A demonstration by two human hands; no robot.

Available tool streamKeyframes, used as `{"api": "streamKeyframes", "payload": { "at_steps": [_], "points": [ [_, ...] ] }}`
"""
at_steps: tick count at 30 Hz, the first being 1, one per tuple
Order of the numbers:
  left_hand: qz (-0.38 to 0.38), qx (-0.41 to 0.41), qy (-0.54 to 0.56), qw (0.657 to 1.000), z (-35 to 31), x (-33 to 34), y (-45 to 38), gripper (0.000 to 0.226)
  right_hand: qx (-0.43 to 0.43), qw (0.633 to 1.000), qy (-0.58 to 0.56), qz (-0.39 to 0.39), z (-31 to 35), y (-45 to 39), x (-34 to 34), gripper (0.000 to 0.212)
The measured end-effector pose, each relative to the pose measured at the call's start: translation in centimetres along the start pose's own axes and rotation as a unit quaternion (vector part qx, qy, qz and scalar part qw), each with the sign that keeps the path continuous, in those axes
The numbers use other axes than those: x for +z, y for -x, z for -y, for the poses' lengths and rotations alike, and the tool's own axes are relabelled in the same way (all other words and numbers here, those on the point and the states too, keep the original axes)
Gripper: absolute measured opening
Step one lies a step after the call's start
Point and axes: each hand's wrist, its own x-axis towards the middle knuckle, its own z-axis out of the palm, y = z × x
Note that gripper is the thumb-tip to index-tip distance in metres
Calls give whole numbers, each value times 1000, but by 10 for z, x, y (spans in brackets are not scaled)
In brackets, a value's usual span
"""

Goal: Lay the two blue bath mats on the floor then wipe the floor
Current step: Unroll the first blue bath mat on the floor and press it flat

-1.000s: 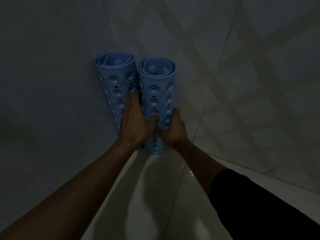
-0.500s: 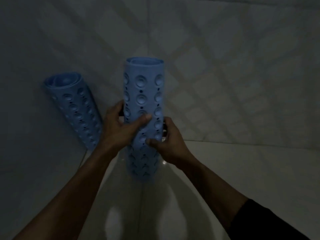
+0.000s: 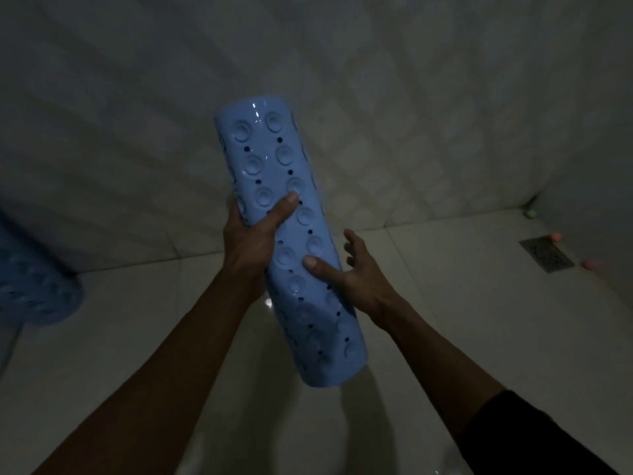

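Holding the rolled blue bath mat (image 3: 291, 241) in the air above the floor (image 3: 479, 337), tilted with its upper end toward the wall (image 3: 137, 114), the person relies mostly on one hand, and that is where I judge the risk lies. The left hand (image 3: 251, 234) wraps the roll near its middle, thumb laid across the front and the other fingers curled behind it out of sight. The right hand (image 3: 356, 272) is only half on: its thumb presses the roll lower down while its fingers (image 3: 351, 241) are spread and lifted clear of the surface. The mat looks glossy and possibly wet, so it could slide through the single grip, or spring open unevenly once released and land skewed or folded on itself. The tiled floor also shines, so a slip underfoot is possible. The second blue bath mat (image 3: 34, 286) stands rolled against the wall at the far left, well apart, not yet laid. A floor drain (image 3: 548, 257) sits to the right, near where a mat might spread.
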Motion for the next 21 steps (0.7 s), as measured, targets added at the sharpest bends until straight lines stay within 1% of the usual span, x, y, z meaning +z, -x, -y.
{"api": "streamKeyframes", "payload": {
  "at_steps": [2,3,6,8,10,11,13,17,18,21],
  "points": [
    [8,-53,-2,999,27,26,2,68,32,999,-29,15,-31,-1,-26,125],
    [8,-76,-6,997,44,41,4,70,38,999,-36,11,-50,-2,-41,119],
    [-4,-120,-32,992,86,77,5,74,35,999,-29,-27,-94,-8,-78,88],
    [-28,-151,-46,987,108,97,3,82,37,997,-55,-28,-115,-14,-97,72],
    [-43,-178,-68,981,125,116,0,87,40,995,-85,-19,-128,-24,-111,70],
    [-41,-180,-86,979,133,123,-2,86,39,995,-92,-16,-133,-30,-116,73],
    [-36,-162,-110,980,151,132,-2,77,28,995,-94,-11,-141,-41,-123,78],
    [-31,-123,-152,980,188,136,18,69,2,996,-94,-9,-165,-51,-137,65],
    [-23,-124,-164,978,200,137,26,70,-2,995,-97,-13,-172,-51,-141,64],
    [-15,-159,-185,970,231,143,55,73,-2,997,-77,-30,-188,-42,-153,60]
  ]
}}
